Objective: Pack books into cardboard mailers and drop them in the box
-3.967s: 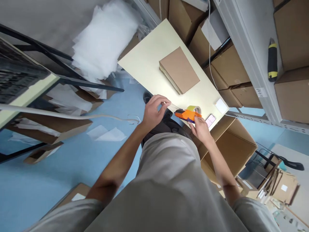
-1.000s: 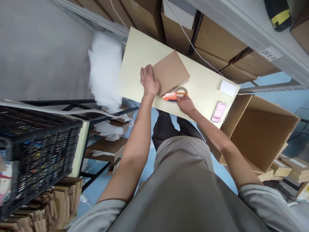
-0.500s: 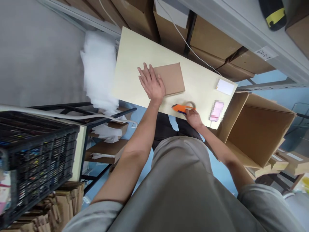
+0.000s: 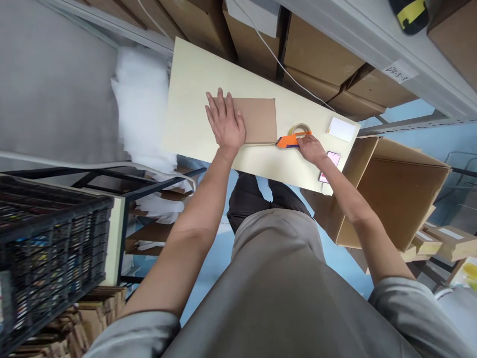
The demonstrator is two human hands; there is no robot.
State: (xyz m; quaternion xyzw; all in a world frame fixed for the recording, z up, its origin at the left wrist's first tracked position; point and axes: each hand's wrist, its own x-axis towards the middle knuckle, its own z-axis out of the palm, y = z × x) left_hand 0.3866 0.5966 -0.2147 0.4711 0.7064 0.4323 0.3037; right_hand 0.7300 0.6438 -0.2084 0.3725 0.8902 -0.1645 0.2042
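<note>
A flat brown cardboard box point(image 4: 260, 121) lies on the cream tabletop point(image 4: 190, 109). My left hand point(image 4: 228, 127) rests flat on its left end, fingers spread. To the right of the box, my right hand point(image 4: 312, 150) grips an orange tape dispenser point(image 4: 287, 142) fitted with a roll of tape point(image 4: 300, 125). The dispenser's front end is close to the box's lower right corner; whether they touch I cannot tell. My right fingers are partly hidden behind the handle.
A phone point(image 4: 329, 166) and a white box point(image 4: 342, 129) lie at the table's right end. Beyond it stands a large open carton point(image 4: 406, 194). White packing sheets point(image 4: 141, 109) hang at the left. A black crate point(image 4: 55, 253) sits lower left, and shelved cartons point(image 4: 320, 49) line the back.
My right hand has carried the tape dispenser away from my body, up to the box's right side. The box has turned slightly and lies straighter under my left hand. The view has shifted a little.
</note>
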